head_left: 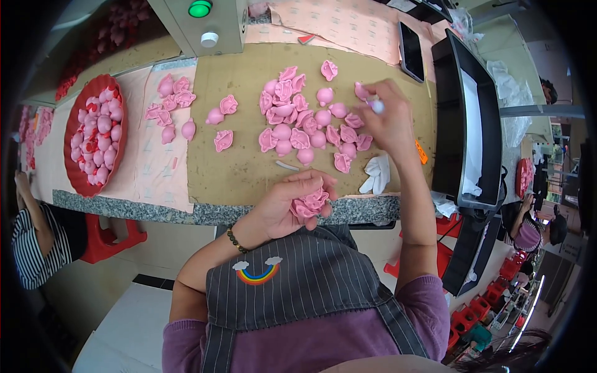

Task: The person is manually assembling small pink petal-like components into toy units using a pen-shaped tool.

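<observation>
My left hand (273, 205), palm up near the table's front edge, is cupped round a few pink ruffled shell pieces (309, 205). Further right and higher, the fingers of my right hand (393, 115) are pinched together. Something small and whitish (377, 106) shows at them; its kind is unclear. A pink shell piece (361, 91) is right by these fingertips; whether they touch it cannot be told. Left of my right hand spreads a loose pile of pink ruffled shells (283, 91) and round pink ball pieces (318, 138). A crumpled white glove (376, 174) lies below my right hand.
At left stands a red scalloped basin (69, 133) full of pink balls. More pink pieces (184, 98) lie beside it. A grey machine box (205, 25) with a green button is at the back. At right are a phone (411, 53), an orange tool (421, 151) and a black tray (449, 118).
</observation>
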Demonstrator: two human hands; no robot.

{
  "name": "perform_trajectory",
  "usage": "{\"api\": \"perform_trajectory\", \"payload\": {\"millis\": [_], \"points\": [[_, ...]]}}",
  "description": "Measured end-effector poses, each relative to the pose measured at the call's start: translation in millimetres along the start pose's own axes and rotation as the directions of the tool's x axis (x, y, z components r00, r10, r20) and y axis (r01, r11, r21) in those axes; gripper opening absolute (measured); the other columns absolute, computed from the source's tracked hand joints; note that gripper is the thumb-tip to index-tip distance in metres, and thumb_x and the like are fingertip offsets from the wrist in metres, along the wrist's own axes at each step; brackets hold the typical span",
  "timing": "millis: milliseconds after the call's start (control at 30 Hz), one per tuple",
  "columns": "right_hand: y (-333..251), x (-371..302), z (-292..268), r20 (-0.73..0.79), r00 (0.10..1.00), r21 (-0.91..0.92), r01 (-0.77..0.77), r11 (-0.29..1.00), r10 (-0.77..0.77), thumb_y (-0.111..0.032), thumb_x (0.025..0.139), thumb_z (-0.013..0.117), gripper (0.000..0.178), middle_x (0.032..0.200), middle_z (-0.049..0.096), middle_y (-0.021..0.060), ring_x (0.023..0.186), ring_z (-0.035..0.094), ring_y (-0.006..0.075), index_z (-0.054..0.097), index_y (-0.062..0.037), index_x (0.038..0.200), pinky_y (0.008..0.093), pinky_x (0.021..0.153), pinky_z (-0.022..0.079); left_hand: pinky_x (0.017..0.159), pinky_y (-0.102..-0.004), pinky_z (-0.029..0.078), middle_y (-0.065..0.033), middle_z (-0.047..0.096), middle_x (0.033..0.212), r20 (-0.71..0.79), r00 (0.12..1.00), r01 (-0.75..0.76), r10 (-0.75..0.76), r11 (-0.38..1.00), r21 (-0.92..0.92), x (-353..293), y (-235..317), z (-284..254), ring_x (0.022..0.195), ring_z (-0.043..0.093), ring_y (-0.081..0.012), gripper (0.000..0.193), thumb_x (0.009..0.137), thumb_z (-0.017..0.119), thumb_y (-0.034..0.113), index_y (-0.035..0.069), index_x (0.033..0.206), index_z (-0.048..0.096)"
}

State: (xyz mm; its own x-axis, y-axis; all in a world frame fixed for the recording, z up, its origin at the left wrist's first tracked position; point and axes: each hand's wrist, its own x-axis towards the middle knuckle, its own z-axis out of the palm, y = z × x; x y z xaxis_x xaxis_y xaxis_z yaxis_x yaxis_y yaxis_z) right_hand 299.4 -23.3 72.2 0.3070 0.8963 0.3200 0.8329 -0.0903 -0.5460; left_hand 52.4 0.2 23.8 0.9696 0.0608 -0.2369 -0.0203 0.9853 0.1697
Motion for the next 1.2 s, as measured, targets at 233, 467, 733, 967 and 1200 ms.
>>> {"api": "perform_trajectory", "payload": {"millis": [233, 467, 733, 967, 1200], "points": [[49, 24, 13, -0.038, 0.996, -0.24, 0.072, 0.968, -0.084, -0.008, 0.074, 0.071, 0.017, 0.078, 0.065, 0.0162, 0.067, 0.063, 0.035, 0.068, 0.001, 0.088, 0.0368, 0.062, 0.05, 0.047, -0.0263, 0.055, -0.0108, 0.064, 0.095, -0.062, 0.995, -0.073, 0.076, 0.996, 0.052, -6, 1, -1, 0.075, 0.067, -0.0171, 0.022, 0.098, 0.053, 0.016, 0.001, 0.113, 0.059], [67, 31, 0, 0.036, 0.926, 0.093, -0.378, 0.921, 0.376, -0.005, 0.08, 0.064, 0.011, 0.069, 0.066, 0.0043, 0.06, 0.06, 0.0083, 0.07, 0.0016, 0.087, 0.0268, 0.053, 0.047, 0.047, -0.0263, 0.054, -0.0133, 0.063, 0.098, -0.059, 0.996, -0.066, 0.07, 0.996, 0.061, -6, 2, -5, 0.08, 0.065, -0.0214, 0.024, 0.098, 0.052, 0.016, 0.001, 0.115, 0.057], [52, 25, -9, 0.155, 0.862, 0.266, -0.507, 0.82, 0.483, -0.005, 0.08, 0.067, 0.007, 0.068, 0.065, 0.002, 0.057, 0.057, 0.0073, 0.069, 0.0007, 0.084, 0.0234, 0.051, 0.044, 0.049, -0.0266, 0.055, -0.0133, 0.062, 0.1, -0.045, 0.997, -0.056, 0.06, 0.995, 0.085, -6, 4, -5, 0.082, 0.065, -0.0215, 0.027, 0.098, 0.052, 0.017, 0.0, 0.119, 0.055], [21, 21, -8, 0.084, 0.877, 0.17, -0.48, 0.861, 0.473, -0.007, 0.082, 0.068, 0.008, 0.069, 0.065, 0.0024, 0.065, 0.06, 0.0061, 0.067, 0.0007, 0.085, 0.0228, 0.054, 0.044, 0.051, -0.0283, 0.057, -0.0142, 0.062, 0.101, -0.034, 0.997, -0.062, 0.066, 0.993, 0.101, -6, 4, -6, 0.085, 0.065, -0.0229, 0.028, 0.098, 0.051, 0.016, -0.001, 0.12, 0.054], [-7, 21, 31, 0.107, 0.97, 0.074, 0.211, 0.975, -0.218, -0.001, 0.072, 0.069, 0.018, 0.088, 0.065, 0.0086, 0.078, 0.065, 0.025, 0.065, 0.0002, 0.09, 0.0347, 0.067, 0.051, 0.054, -0.03, 0.058, -0.0147, 0.062, 0.103, -0.016, 0.998, -0.066, 0.068, 0.992, 0.106, -4, 4, -8, 0.086, 0.065, -0.0237, 0.028, 0.098, 0.051, 0.015, -0.001, 0.12, 0.054]]}}
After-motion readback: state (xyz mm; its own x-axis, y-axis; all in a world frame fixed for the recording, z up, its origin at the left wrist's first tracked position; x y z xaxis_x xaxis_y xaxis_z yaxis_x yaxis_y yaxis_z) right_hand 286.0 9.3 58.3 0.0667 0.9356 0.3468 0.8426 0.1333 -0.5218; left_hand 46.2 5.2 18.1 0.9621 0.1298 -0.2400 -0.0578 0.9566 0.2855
